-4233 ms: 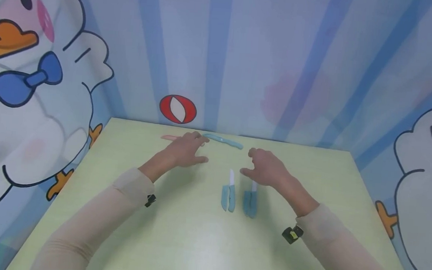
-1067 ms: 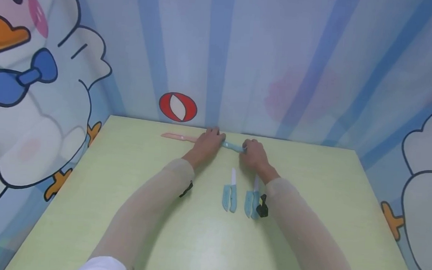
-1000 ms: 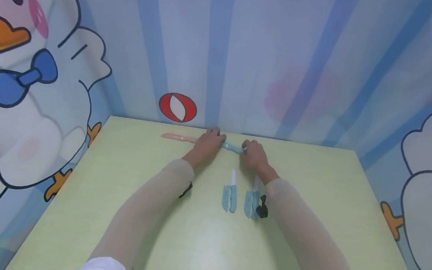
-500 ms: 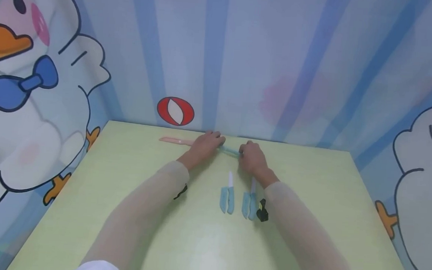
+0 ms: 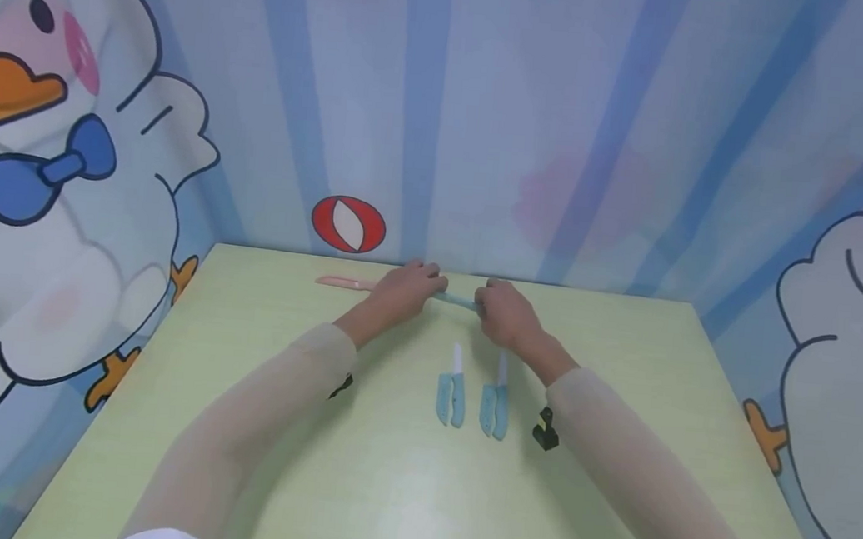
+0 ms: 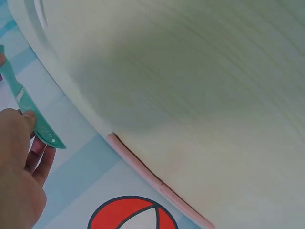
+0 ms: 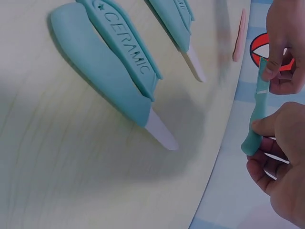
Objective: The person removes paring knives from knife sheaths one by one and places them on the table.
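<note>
Both hands hold a teal sheathed knife (image 5: 457,301) level near the table's far edge, lifted off the top. My left hand (image 5: 403,291) pinches the sheath end between thumb and fingers; in the left wrist view the sheath (image 6: 40,126) still covers the blade. My right hand (image 5: 509,315) grips the handle (image 7: 257,124). Closer to me lie two unsheathed knives (image 5: 457,401) (image 5: 501,412) with teal handles and white blades pointing away. Beside each lies its own teal sheath (image 5: 443,400) (image 5: 488,410); the right wrist view shows CERAMIC lettering on one sheath (image 7: 126,45).
A pink knife in its cover (image 5: 340,282) lies along the far edge, left of my left hand. The pale yellow-green table (image 5: 356,481) ends against a printed backdrop (image 5: 479,122) with cartoon birds at both sides.
Earlier the teal sheathed knife lay at the back and both hands were apart, reaching in. The hands then took hold of its two ends and raised it. The other knives stay put.
</note>
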Motion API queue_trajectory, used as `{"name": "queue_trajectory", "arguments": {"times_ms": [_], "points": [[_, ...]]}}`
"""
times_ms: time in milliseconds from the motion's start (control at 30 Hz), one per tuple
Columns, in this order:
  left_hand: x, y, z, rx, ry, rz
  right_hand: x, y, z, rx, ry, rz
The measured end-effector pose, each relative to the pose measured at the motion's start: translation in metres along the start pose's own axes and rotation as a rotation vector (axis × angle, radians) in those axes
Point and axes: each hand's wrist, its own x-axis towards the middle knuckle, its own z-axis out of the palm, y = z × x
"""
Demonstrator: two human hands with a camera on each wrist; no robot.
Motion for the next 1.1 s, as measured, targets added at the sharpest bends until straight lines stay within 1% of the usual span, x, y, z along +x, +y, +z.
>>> {"name": "queue_trajectory", "arguments": {"times_ms": [167,367,500,600,700,867,967,1100], "points": [[-0.01,0.005,-0.004,0.035,0.038,0.046,-0.006,-0.001,-0.006,0.01,-0.005,-0.063],[-0.028,0.017,-0.013,0.027,0.013,0.033,-0.014,-0.009,-0.014,0.028,-0.046,-0.139],[-0.037,0.024,-0.02,0.027,-0.004,0.055,-0.023,-0.019,-0.021,0.012,-0.06,-0.17],[-0.04,0.029,-0.028,0.03,-0.01,0.075,-0.026,-0.026,-0.025,-0.033,-0.052,-0.174],[-0.043,0.033,-0.032,0.042,-0.011,0.073,-0.028,-0.031,-0.027,-0.08,-0.046,-0.162],[-0.046,0.037,-0.033,0.071,-0.026,0.077,-0.03,-0.036,-0.026,-0.155,-0.067,-0.153],[-0.05,0.04,-0.032,0.08,-0.019,0.086,-0.03,-0.039,-0.024,-0.218,-0.087,-0.154],[-0.054,0.043,-0.033,0.09,-0.009,0.073,-0.031,-0.042,-0.02,-0.274,-0.105,-0.164]]}}
